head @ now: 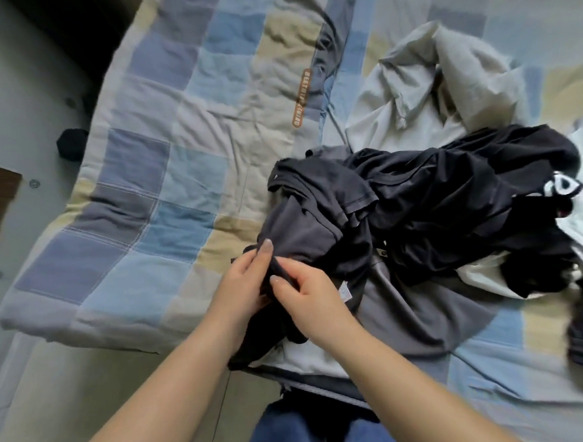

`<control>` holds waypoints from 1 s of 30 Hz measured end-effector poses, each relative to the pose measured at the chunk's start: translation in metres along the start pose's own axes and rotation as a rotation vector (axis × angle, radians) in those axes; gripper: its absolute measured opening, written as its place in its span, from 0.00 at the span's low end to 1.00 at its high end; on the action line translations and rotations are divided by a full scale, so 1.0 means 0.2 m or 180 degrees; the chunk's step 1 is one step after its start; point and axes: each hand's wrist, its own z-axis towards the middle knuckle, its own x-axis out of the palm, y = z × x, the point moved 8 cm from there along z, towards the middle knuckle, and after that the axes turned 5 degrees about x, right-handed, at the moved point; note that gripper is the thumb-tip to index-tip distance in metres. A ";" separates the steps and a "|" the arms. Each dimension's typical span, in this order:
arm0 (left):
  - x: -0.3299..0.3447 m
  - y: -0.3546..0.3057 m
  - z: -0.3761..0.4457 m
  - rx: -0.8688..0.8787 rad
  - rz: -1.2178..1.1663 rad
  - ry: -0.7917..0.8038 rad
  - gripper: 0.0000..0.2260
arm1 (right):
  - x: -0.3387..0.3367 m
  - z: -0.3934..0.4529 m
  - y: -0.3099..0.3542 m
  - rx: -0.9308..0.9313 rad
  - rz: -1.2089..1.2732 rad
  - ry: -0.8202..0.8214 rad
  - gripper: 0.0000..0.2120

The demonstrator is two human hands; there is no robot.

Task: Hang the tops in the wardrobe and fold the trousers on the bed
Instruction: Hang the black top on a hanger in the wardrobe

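Both forearms reach in from six o'clock and meet at the frame's centre. The left hand point(242, 281) and the right hand point(307, 287) each pinch a bunched fold of one dark grey top point(320, 219), lifted at the bed's near edge. The patchwork quilt point(138, 168) fills nine to twelve o'clock. One black garment point(450, 192) lies at three o'clock against the top; one pale grey garment point(421, 89) lies at one o'clock.
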 end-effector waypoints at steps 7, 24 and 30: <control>0.03 -0.44 -0.23 0.0141 0.0053 0.0228 0.07 | -0.03 -0.25 0.37 -0.0293 -0.0652 0.0105 0.09; 0.40 -0.92 -1.07 0.1128 0.1862 0.1634 0.09 | -0.60 -0.67 0.81 0.0577 0.1176 -0.0603 0.09; 0.44 -1.25 -1.16 0.2419 0.2429 0.1136 0.02 | -0.75 -1.02 1.22 -0.0295 0.0613 -0.0754 0.14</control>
